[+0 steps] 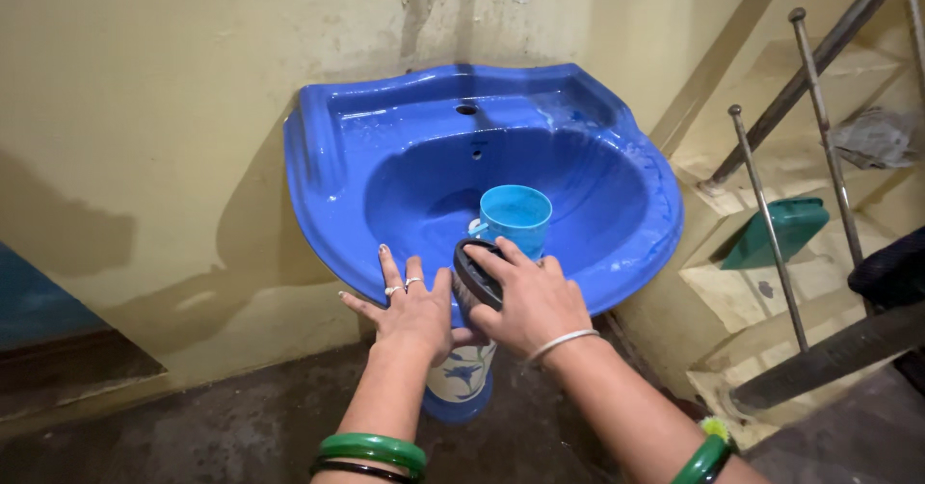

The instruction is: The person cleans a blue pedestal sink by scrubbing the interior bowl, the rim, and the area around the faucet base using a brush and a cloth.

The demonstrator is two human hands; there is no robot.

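On the front rim of the blue sink, the left hand lies flat, fingers spread, grip wide and holding nothing. Just beside it, the right hand grips a dark scrubbing brush against the rim. Behind, a light-blue cup stands in the basin.

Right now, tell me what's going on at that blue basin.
A person leans over a blue wall-mounted basin. The left hand lies flat, fingers spread, on the basin's front rim. The right hand grips a dark scrubbing brush at that same rim. A light blue mug stands upright inside the bowl, just behind the brush. The basin's surface looks wet. A green dustpan lies on the steps to the right.
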